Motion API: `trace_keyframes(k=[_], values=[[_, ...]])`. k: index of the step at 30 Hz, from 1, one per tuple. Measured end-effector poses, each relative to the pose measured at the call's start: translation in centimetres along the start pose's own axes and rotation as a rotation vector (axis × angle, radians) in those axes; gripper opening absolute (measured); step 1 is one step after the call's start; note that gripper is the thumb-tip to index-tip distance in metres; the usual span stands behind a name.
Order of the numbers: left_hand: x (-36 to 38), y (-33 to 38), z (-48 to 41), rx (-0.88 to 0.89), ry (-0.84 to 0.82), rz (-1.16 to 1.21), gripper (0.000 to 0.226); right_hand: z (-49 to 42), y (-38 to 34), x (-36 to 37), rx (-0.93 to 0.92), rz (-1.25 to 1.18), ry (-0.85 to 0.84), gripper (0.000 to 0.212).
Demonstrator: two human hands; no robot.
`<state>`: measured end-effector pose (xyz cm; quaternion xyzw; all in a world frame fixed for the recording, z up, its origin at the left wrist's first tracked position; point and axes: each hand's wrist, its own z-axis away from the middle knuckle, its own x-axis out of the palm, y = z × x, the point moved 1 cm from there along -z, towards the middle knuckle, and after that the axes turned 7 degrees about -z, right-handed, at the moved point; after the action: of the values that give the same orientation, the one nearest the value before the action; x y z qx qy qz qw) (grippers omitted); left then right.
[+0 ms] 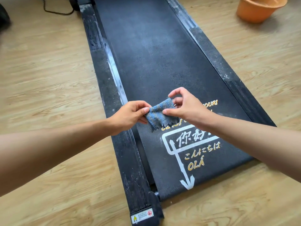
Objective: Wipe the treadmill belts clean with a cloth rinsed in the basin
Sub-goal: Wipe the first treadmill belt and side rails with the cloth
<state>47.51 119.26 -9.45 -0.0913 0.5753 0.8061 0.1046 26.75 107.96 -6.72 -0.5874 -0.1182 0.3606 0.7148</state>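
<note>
A small blue cloth (160, 114) with grey stains hangs spread between both my hands, just above the near half of the black treadmill belt (151, 51). My left hand (130, 115) pinches its left edge between thumb and fingers. My right hand (187, 105) pinches its upper right corner and right edge. The belt looks dusty, with white and yellow printed lettering (195, 150) near its close end, partly hidden by my right forearm. An orange basin (259, 9) stands on the floor at the far right.
Dusty black side rails (104, 75) run along both sides of the belt. Light wooden flooring (45, 82) surrounds the treadmill. A black cable (57, 12) lies on the floor at the far left, next to a dark object at the frame's edge.
</note>
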Motion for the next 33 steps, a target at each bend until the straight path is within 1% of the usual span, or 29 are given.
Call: trace_keyframes(k=[1, 2, 4, 6, 8, 9, 10, 12, 14, 16, 17, 19, 20, 21, 23, 24, 27, 30, 33], values=[[-0.4, -0.7, 0.1, -0.014, 0.012, -0.024, 0.021, -0.6, -0.4, 0.6, -0.026, 0.084, 0.001, 0.051], [-0.8, -1.4, 0.1, -0.02, 0.033, -0.046, 0.021, -1.3, -0.9, 1.2, -0.085, 0.17, 0.003, 0.05], [-1.8, -2.3, -0.3, -0.018, 0.12, -0.061, 0.017, -2.9, -2.2, 2.5, -0.242, 0.318, 0.028, 0.037], [-3.0, -3.1, -1.0, -0.057, 0.285, -0.023, 0.023, -4.0, -3.0, 4.2, -0.347, 0.41, 0.039, 0.025], [-4.6, -4.1, -1.8, -0.109, 0.477, -0.024, 0.032, -4.5, -1.7, 6.4, -0.343, 0.467, 0.004, 0.024], [-5.1, -4.6, -2.1, -0.11, 0.537, -0.057, 0.033, -4.3, -0.3, 7.5, -0.313, 0.504, -0.038, 0.025], [-5.4, -4.9, -2.4, -0.088, 0.557, -0.124, 0.034, -3.6, 1.4, 8.5, -0.278, 0.557, -0.09, 0.026], [-5.8, -5.8, -2.6, 0.012, 0.504, -0.297, 0.037, -1.9, 4.3, 10.7, -0.201, 0.691, -0.156, 0.026], [-5.8, -6.8, -2.6, 0.113, 0.423, -0.489, 0.041, -0.7, 5.1, 11.8, -0.172, 0.762, -0.106, 0.03], [-6.2, -7.9, -3.0, 0.223, 0.411, -0.695, 0.042, -0.6, 4.0, 12.0, -0.173, 0.816, -0.071, 0.035], [-6.3, -8.3, -3.4, 0.279, 0.404, -0.79, 0.044, -0.9, 3.3, 11.8, -0.191, 0.815, -0.024, 0.036], [-6.4, -9.0, -3.9, 0.312, 0.356, -0.911, 0.049, -2.5, 2.4, 11.7, -0.246, 0.764, 0.106, 0.04], [-6.4, -9.3, -4.2, 0.299, 0.33, -0.961, 0.05, -3.6, 2.5, 12.1, -0.243, 0.75, 0.124, 0.045], [-6.3, -9.7, -4.4, 0.291, 0.312, -1.008, 0.051, -4.4, 3.1, 12.8, -0.208, 0.769, 0.092, 0.051], [-6.2, -10.3, -4.7, 0.305, 0.314, -1.091, 0.052, -5.3, 5.4, 14.8, -0.134, 0.903, -0.009, 0.066], [-6.1, -10.5, -4.8, 0.313, 0.318, -1.117, 0.053, -5.3, 6.7, 15.5, -0.143, 0.975, -0.024, 0.072], [-6.2, -10.7, -5.0, 0.317, 0.335, -1.137, 0.053, -3.5, 8.5, 15.7, -0.187, 1.062, -0.009, 0.074], [-6.0, -10.8, -5.2, 0.315, 0.336, -1.159, 0.055, 2.4, 9.7, 14.9, -0.209, 1.044, -0.073, 0.072], [-6.1, -10.9, -5.2, 0.303, 0.335, -1.165, 0.059, 12.0, 12.4, 13.6, -0.213, 1.07, -0.153, 0.071]])
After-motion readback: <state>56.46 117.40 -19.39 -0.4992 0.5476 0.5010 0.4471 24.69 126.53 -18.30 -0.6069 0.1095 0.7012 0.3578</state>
